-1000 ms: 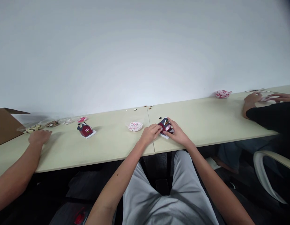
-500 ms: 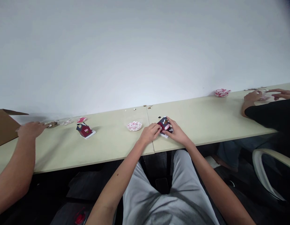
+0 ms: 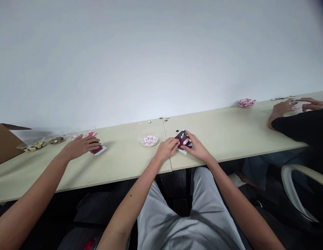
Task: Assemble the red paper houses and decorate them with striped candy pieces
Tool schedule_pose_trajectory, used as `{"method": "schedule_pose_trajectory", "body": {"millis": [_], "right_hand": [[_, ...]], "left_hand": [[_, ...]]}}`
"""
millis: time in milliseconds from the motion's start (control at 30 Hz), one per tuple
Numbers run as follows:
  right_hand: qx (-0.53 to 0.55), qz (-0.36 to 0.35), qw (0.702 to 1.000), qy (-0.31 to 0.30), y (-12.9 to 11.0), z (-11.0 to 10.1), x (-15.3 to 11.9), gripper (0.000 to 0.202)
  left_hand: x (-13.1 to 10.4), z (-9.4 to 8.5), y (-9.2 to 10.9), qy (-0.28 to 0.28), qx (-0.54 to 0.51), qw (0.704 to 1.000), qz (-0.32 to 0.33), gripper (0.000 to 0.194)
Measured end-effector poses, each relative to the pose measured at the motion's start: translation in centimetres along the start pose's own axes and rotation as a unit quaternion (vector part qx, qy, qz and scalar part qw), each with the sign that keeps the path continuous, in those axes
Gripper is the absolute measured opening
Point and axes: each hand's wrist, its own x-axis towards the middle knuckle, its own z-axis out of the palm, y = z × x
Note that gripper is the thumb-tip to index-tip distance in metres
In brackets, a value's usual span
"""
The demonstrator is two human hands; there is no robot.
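A miniature house [image 3: 182, 135] with dark red walls, a dark blue roof and a white base is tilted between my hands at the table's front. My right hand [image 3: 197, 148] grips its right side, thumb low and fingers near the roof. My left hand [image 3: 166, 148] is closed against its left wall, fingertips pressed together; a tiny white bit shows there, too small to name. A red-and-white striped piece sits on the house front. Left of my left hand stands a clear bowl of red-and-white striped pieces [image 3: 149, 140].
Small loose pieces [image 3: 166, 120] lie by the wall. At left, a co-worker's hand [image 3: 81, 146] covers part of a second house [image 3: 97, 150], near tubs of pieces [image 3: 35, 146] and a cardboard box [image 3: 6, 144]. At right are another bowl [image 3: 246, 102] and another person's hands [image 3: 282, 107].
The co-worker's hand at left has moved right, from the box and tubs to over the second house. My own hands and the house between them have barely moved.
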Motion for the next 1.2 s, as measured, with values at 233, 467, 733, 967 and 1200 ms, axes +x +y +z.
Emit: {"method": "schedule_pose_trajectory", "body": {"millis": [233,467,733,967,1200], "right_hand": [[0.000,0.002,1.000,-0.001,0.1,0.0,-0.1,0.083],[-0.003,-0.003,1.000,0.003,0.0,-0.1,-0.1,0.077],[0.002,-0.015,1.000,0.007,0.3,0.0,-0.1,0.071],[0.038,0.014,0.999,0.015,0.0,0.0,-0.1,0.068],[0.109,0.022,0.994,-0.014,-1.0,-0.3,-0.2,0.053]], "left_hand": [[0.0,-0.1,0.1,-0.003,-0.015,1.000,-0.001,0.022],[0.1,-0.1,0.2,-0.004,-0.014,1.000,0.003,0.021],[0.2,-0.1,0.2,-0.007,-0.015,1.000,-0.003,0.027],[0.1,-0.2,0.2,0.008,-0.025,0.997,-0.075,0.040],[0.2,-1.1,0.7,0.023,-0.132,0.985,-0.108,0.081]]}}
